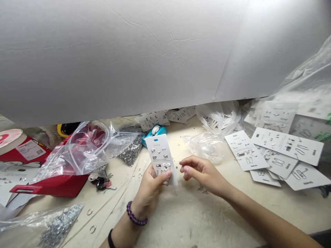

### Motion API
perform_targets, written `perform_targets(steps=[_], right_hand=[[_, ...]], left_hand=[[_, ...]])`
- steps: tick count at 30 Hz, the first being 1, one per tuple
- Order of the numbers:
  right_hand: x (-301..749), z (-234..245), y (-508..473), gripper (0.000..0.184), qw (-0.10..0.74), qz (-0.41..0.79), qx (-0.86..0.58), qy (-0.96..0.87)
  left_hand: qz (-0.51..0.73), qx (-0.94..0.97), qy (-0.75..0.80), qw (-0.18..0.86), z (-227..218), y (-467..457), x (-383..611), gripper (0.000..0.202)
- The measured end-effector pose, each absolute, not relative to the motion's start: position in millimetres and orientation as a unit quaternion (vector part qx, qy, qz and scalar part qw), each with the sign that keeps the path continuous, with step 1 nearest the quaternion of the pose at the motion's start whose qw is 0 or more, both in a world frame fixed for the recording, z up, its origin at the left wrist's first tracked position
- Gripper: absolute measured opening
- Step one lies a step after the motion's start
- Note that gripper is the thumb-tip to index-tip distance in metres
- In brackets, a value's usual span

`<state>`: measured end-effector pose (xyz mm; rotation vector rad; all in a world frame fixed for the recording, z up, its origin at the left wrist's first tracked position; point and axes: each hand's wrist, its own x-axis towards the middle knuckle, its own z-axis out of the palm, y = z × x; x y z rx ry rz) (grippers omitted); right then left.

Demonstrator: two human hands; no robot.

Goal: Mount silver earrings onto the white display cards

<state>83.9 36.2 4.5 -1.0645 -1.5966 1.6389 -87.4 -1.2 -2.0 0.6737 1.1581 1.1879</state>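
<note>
Here we are at the bench, and the left hand has the earring card pinched tight, thumb across its face, a narrow grip right at the middle of the view! Purple beads ring that wrist as the beaded bracelet catches the light. The right hand comes in empty, fingers loosely curled and parted, just beside the card's edge and not touching it.

Now the containers: a clear plastic bag slumps over a red box on the left, and a bag of small silver pieces sits just behind the card. There's a 2nd bag of silver pieces down in the near left corner, and a crumpled clear bag lies right of the hands.

Up top, a big white board hangs low, its bottom edge cutting across the view just above the card. A teal tape dispenser peeks out beneath it. To the right, a loose pile of printed earring cards fans across the pale, scuffed tabletop, with open tabletop stretching below both hands. 2 small metal rings lie near the left forearm!
</note>
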Motion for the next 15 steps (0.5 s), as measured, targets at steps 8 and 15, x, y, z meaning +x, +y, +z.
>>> perform_targets(steps=[8,15], right_hand=[[72,6,80,0.027,0.162,0.253,-0.43,-0.851],[52,-3,82,0.018,0.11,0.226,-0.397,-0.883]], left_hand=[[0.589,0.225,0.481,0.609,4,4,-105,0.032],[0.618,0.145,0.462,0.619,8,6,-109,0.035]])
